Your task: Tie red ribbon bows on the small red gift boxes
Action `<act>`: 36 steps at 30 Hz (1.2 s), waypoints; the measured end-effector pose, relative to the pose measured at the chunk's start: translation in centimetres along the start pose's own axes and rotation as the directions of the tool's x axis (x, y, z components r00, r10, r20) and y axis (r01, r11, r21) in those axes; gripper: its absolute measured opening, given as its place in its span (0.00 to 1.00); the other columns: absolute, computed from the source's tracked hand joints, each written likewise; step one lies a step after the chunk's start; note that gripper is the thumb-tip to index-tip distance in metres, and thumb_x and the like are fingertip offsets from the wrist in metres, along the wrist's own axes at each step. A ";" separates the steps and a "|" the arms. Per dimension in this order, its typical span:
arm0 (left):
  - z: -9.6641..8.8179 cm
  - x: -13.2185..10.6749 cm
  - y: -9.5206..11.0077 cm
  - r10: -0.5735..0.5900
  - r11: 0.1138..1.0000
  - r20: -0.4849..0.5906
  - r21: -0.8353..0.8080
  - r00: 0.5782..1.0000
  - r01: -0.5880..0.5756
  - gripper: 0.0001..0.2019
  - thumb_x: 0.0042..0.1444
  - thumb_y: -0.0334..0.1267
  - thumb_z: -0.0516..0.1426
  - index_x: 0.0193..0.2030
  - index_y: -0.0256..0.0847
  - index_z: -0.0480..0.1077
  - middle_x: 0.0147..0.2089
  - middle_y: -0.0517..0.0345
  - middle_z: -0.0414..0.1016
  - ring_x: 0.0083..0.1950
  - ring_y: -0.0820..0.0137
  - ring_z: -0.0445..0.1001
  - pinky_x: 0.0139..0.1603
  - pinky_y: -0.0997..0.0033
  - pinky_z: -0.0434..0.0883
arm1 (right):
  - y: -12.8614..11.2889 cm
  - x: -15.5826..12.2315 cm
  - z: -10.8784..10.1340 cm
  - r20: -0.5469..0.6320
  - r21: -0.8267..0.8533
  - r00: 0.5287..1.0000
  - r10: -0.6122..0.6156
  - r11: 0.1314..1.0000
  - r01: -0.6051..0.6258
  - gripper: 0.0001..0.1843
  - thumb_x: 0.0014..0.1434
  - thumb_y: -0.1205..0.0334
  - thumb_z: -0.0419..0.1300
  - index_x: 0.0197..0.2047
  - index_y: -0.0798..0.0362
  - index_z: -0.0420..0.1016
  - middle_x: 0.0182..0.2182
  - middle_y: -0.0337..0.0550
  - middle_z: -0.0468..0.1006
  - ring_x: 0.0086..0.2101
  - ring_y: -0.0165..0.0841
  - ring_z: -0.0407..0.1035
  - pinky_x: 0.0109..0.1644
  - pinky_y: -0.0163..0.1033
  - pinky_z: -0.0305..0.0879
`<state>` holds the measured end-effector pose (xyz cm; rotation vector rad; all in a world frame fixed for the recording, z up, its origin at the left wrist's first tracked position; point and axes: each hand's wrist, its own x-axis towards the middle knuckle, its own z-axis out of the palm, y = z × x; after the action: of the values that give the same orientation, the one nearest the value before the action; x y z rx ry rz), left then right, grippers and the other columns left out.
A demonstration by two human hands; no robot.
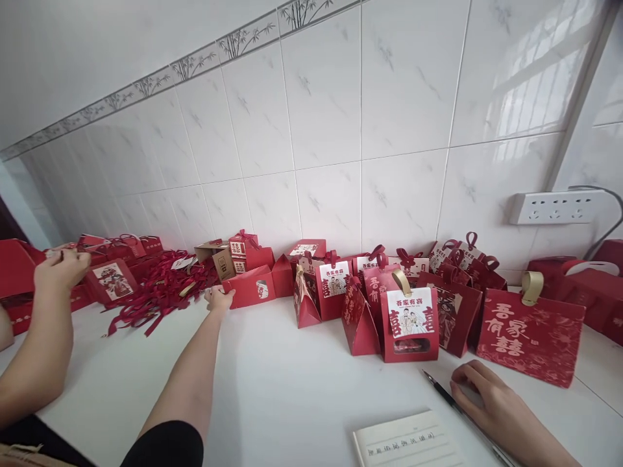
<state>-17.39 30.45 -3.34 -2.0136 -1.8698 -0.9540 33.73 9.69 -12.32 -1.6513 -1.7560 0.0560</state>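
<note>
My left hand [220, 300] reaches far forward across the white counter [272, 395], its fingers closed on the left corner of a small red gift box [253, 287] with a little window. My right hand [489, 394] rests palm down near the front with loosely curled fingers, beside a black pen [440, 388] and an open lined notebook [409, 444]. The pen lies along the hand's near side; I see nothing in its fingers. A red box with a couple's picture and gold loop [409, 321] stands just beyond the pen.
Several red gift boxes and bags line the tiled wall [321, 130]. A heap of red ribbons [158, 295] lies at left, where another person's hand [61, 267] pinches a ribbon. A larger red bag [530, 340] stands right. A white power strip [555, 207] is on the wall.
</note>
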 end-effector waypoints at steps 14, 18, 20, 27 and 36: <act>-11.0 0.4 7.6 -0.117 0.993 0.163 0.038 0.980 0.113 0.05 0.54 0.38 0.55 0.35 0.42 0.71 0.43 0.55 0.78 0.46 0.64 0.75 0.42 0.72 0.68 | -1.8 -0.1 -0.8 -0.033 -0.051 0.997 0.068 0.996 -0.070 0.10 0.50 0.57 0.49 0.23 0.51 0.65 0.27 0.47 0.72 0.26 0.36 0.67 0.31 0.39 0.64; -14.5 -3.5 9.9 -0.061 0.998 0.241 0.047 0.969 0.051 0.05 0.52 0.37 0.57 0.35 0.42 0.72 0.41 0.55 0.78 0.44 0.63 0.75 0.41 0.71 0.68 | -2.7 -0.8 -1.7 -0.082 -0.055 0.993 0.089 0.994 -0.093 0.10 0.52 0.61 0.50 0.21 0.52 0.64 0.26 0.48 0.72 0.25 0.34 0.67 0.30 0.38 0.63; -15.6 -5.8 10.8 -0.037 0.999 0.286 0.025 0.958 0.031 0.03 0.51 0.36 0.58 0.33 0.41 0.72 0.38 0.56 0.78 0.43 0.63 0.76 0.42 0.70 0.68 | -3.6 -1.5 -2.3 -0.111 -0.057 0.990 0.088 0.994 -0.094 0.11 0.56 0.61 0.50 0.24 0.54 0.66 0.26 0.47 0.72 0.25 0.33 0.67 0.30 0.37 0.63; -17.1 -12.3 13.0 -0.069 0.983 0.308 -0.142 0.949 0.117 0.27 0.49 0.41 0.61 0.55 0.39 0.61 0.59 0.44 0.63 0.48 0.62 0.74 0.51 0.65 0.68 | -12.9 -7.6 -3.4 -0.109 -0.036 0.973 -0.206 0.979 0.203 0.09 0.63 0.61 0.50 0.39 0.54 0.69 0.42 0.52 0.69 0.44 0.38 0.69 0.51 0.44 0.65; -16.9 -14.6 14.4 -0.153 0.866 0.619 -0.291 0.771 0.406 0.33 0.49 0.32 0.57 0.59 0.37 0.46 0.42 0.49 0.76 0.36 0.67 0.77 0.28 0.73 0.75 | -22.1 -17.3 -0.5 0.003 0.029 0.858 -0.514 0.858 0.514 0.10 0.60 0.68 0.52 0.46 0.54 0.63 0.49 0.55 0.65 0.46 0.43 0.68 0.47 0.49 0.71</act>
<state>-8.36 6.77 4.48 -2.5349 -2.5406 -0.9348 13.82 -9.85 -9.12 -1.1118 -2.1384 -0.1600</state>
